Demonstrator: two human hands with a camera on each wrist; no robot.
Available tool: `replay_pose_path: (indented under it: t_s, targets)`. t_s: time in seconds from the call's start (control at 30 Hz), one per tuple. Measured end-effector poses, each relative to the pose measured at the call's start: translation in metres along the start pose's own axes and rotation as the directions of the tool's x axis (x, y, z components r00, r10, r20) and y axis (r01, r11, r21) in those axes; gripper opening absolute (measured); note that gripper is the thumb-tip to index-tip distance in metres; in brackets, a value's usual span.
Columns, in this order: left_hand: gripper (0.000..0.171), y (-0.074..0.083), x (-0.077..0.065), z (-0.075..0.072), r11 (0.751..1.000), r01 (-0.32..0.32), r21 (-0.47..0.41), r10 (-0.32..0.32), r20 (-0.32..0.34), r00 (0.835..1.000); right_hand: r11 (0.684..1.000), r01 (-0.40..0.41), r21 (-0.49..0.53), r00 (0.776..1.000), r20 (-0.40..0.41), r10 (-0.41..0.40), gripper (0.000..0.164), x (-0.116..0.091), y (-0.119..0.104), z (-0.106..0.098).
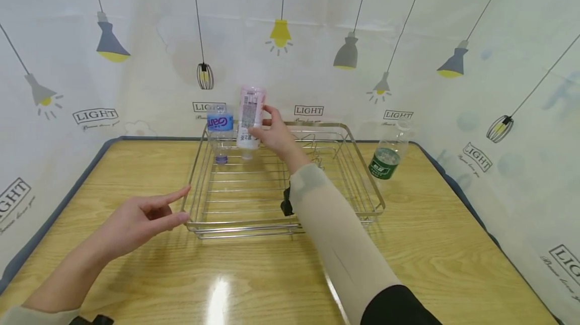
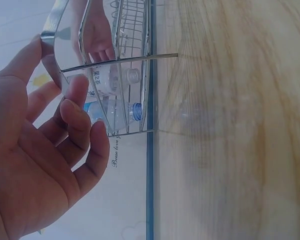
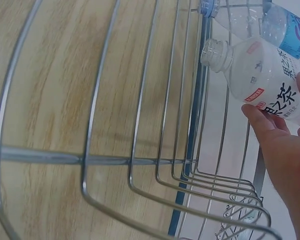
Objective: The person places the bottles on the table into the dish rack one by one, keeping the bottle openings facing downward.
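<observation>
In the head view my right hand (image 1: 276,136) grips a white-and-pink labelled plastic bottle (image 1: 250,113), neck down, over the back left of a wire basket (image 1: 240,223). The right wrist view shows the bottle's neck (image 3: 217,55) without a cap. Just left of it, a clear bottle (image 1: 219,123) with a blue label is also neck down, its blue cap (image 2: 137,111) low in the basket. With thumb and forefinger extended, my left hand (image 1: 138,224) touches the basket's front left corner; its other fingers (image 2: 75,120) are loosely bent and hold nothing.
A clear bottle (image 1: 384,161) with a green label stands on the wooden table (image 1: 435,244), right of the basket. Behind the table hangs a white cloth (image 1: 312,78) printed with lamps. Thin wire shapes (image 1: 314,151) show at the basket's back right.
</observation>
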State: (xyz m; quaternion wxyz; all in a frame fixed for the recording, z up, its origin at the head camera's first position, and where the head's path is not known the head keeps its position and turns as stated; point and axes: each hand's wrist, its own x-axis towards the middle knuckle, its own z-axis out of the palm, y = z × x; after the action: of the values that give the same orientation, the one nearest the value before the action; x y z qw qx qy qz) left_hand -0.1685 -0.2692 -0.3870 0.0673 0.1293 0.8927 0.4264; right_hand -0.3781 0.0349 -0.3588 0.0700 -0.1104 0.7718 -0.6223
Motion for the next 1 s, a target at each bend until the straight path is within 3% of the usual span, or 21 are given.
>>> replay_pose_path:
  t_s: [0.77,1.0]
  targets:
    - [0.064,0.0014,-0.0006,-0.0010,1.000,0.020,0.020,-0.020,0.002,1.000,0.986,0.037,-0.165,0.999,0.024,-0.033,0.085,0.0034,0.0079,0.0014]
    - [0.064,0.0014,-0.0014,-0.0003,1.000,0.014,0.009,-0.014,0.001,1.000,0.985,0.034,-0.168,0.999,0.030,-0.029,0.082,0.0050,0.0101,0.0015]
